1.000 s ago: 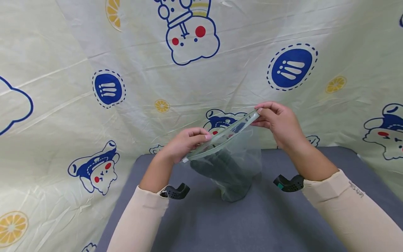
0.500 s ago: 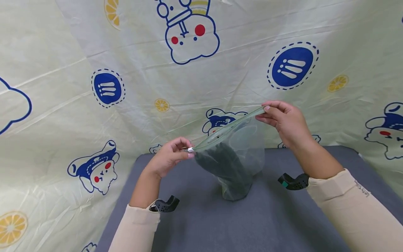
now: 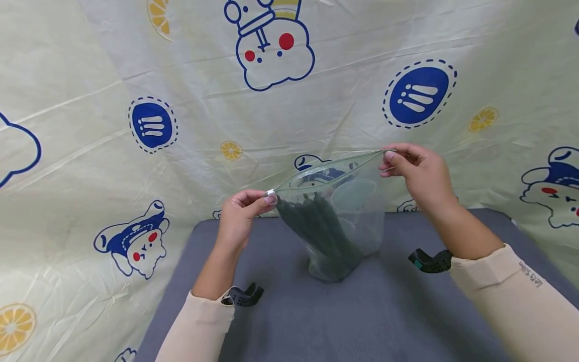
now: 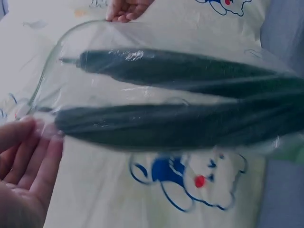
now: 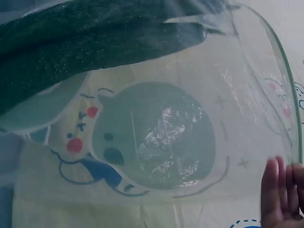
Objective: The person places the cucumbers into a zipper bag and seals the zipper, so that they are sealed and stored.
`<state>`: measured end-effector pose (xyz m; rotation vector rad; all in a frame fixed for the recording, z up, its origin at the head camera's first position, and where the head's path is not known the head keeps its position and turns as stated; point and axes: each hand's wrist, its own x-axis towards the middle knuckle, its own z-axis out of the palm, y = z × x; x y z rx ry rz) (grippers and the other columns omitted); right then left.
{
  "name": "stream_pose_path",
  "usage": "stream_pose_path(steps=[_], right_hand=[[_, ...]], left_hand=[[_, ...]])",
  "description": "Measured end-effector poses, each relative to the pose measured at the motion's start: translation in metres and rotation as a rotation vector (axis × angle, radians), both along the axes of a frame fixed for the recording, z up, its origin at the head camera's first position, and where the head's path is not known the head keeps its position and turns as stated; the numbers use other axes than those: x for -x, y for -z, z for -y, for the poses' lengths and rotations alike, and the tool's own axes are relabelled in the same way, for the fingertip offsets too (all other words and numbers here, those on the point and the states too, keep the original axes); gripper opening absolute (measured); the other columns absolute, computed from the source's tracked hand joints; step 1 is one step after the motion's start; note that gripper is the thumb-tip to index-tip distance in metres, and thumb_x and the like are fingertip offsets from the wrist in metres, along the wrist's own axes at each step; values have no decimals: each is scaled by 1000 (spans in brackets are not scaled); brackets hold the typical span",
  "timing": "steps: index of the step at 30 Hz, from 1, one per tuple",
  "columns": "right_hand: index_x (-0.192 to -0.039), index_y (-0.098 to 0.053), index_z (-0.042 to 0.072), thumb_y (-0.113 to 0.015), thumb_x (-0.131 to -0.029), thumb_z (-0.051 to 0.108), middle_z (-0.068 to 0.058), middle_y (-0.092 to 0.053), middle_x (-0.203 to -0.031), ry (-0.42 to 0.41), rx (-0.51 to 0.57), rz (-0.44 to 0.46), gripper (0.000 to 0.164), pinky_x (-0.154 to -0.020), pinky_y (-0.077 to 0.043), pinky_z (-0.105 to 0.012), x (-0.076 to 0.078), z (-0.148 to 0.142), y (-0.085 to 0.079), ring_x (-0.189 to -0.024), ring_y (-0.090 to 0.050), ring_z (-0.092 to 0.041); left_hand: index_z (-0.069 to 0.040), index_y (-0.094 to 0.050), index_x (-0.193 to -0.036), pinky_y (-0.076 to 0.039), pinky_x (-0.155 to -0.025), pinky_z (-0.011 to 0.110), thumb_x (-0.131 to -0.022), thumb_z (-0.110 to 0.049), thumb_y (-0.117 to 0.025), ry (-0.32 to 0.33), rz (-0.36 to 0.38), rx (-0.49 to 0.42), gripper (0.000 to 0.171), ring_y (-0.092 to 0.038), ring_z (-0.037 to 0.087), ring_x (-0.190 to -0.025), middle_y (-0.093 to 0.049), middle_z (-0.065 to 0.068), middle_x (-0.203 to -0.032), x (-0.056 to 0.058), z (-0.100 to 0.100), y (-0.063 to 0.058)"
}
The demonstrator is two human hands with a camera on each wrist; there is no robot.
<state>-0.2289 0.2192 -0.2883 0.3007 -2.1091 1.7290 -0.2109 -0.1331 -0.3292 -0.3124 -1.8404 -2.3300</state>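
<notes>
A clear greenish zip bag (image 3: pixel 368 226) stands on the table, its mouth gaping between my two hands. Inside lean several dark green cucumbers (image 3: pixel 322 229), stems upward and toward the left; the left wrist view shows two cucumbers (image 4: pixel 180 126) lengthwise through the film. My left hand (image 3: pixel 237 218) pinches the bag's left top corner at a small white slider (image 3: pixel 271 193). At the opposite, higher corner, my right hand (image 3: pixel 425 173) grips the zip edge between thumb and fingers. A pale green printed shape (image 5: pixel 161 137) shows on the bag in the right wrist view.
The bag's base rests on a grey cloth-covered table (image 3: pixel 362 322). Behind it hangs a pale curtain (image 3: pixel 194 60) printed with cartoon animals and orange slices. Black wrist devices (image 3: pixel 431 261) stick out from beige sleeves (image 3: pixel 511 296).
My left hand slid to the bag's left corner, took hold at the slider and rose. The right hand moved slightly right, and the mouth narrowed, then bowed apart again.
</notes>
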Motion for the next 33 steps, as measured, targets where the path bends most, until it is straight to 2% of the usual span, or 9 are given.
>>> stream_pose_path(steps=[4,7,10,14,20,26,28,31,33], right_hand=[[-120,-72,9,-66,-98,27,15,-61,-98,110,-67,-36,29,-76,-52,-8,1,-6,-2,-93,-57,-5],[-122,-72,7,-66,-98,28,19,-60,-105,114,-119,-37,32,-84,-49,-4,2,-8,0,-103,-55,-2],[-123,-70,9,-62,-100,36,22,-65,-102,94,-231,19,37,-86,-48,-2,2,-7,8,-104,-59,1],[-123,-68,13,-56,-101,46,18,-68,-96,73,-329,83,41,-85,-47,-2,3,-4,15,-100,-61,1],[-128,-66,18,-56,-101,48,6,-68,-109,53,-359,76,42,-79,-49,-10,6,4,9,-100,-59,-4],[-131,-67,19,-61,-101,36,-4,-58,-137,57,-432,-28,35,-100,-47,-47,-1,20,-6,-126,-51,-23],[-127,-70,17,-63,-101,31,-6,-61,-136,56,-444,-84,30,-106,-46,-55,-4,29,-13,-130,-51,-26],[-121,-73,16,-64,-100,26,-5,-67,-130,23,-462,-121,25,-107,-49,-54,-9,45,-25,-127,-56,-24],[-119,-74,16,-65,-100,26,-4,-70,-124,-11,-478,-104,24,-101,-55,-48,-12,57,-31,-119,-61,-22]], left_hand=[[-6,-72,-91,-64,-86,30,-89,-1,-74,-111,-79,-58,6,-75,12,-82,-75,-2,-85,1,-11,-24],[-6,-71,-93,-63,-89,28,-89,-4,-75,-169,-94,-55,6,-74,10,-84,-74,-2,-88,7,-16,-36],[-7,-70,-95,-63,-87,25,-90,-4,-74,-171,-35,-26,7,-73,8,-84,-72,-3,-90,19,-15,-34],[-8,-68,-95,-64,-80,22,-93,0,-69,-168,20,-54,8,-73,7,-81,-71,-4,-87,29,-10,-22],[1,-67,-102,-65,-80,24,-93,0,-69,-167,-34,-30,9,-74,7,-82,-72,-4,-87,26,-16,-21],[6,-68,-106,-65,-78,23,-92,-1,-71,-187,-48,-16,16,-74,6,-82,-72,-3,-88,26,-31,-25],[7,-68,-106,-65,-78,23,-92,-1,-71,-192,-61,-13,17,-73,7,-82,-71,-2,-88,26,-36,-27],[8,-69,-105,-65,-77,22,-92,-2,-71,-193,-81,-11,17,-72,7,-82,-71,-2,-87,24,-43,-28],[8,-69,-105,-65,-77,22,-91,-1,-71,-186,-90,-18,17,-72,8,-83,-70,-2,-87,23,-48,-28]])
